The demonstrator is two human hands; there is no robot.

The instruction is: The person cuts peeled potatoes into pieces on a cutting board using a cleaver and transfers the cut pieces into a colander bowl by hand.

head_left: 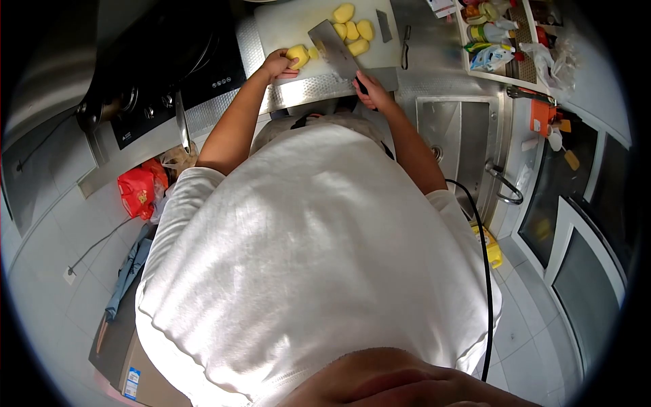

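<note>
My left hand (277,66) is closed around a peeled yellow potato (297,57) near the front of the white cutting board (271,27). A smaller potato piece (312,52) lies just to its right. In my right hand (372,93) is the dark handle of a cleaver (332,47); its broad blade slants up and left across the board, between the held potato and the others. Several more peeled potatoes (365,29) sit right of the blade, towards the back. Whether the blade touches anything, I cannot tell.
A black stove (203,74) with a dark pan is at the left. On the right are a metal sink (461,125) with a faucet (505,186) and a shelf of bottles and packets (491,34). Near the board lies a slim dark tool (405,49).
</note>
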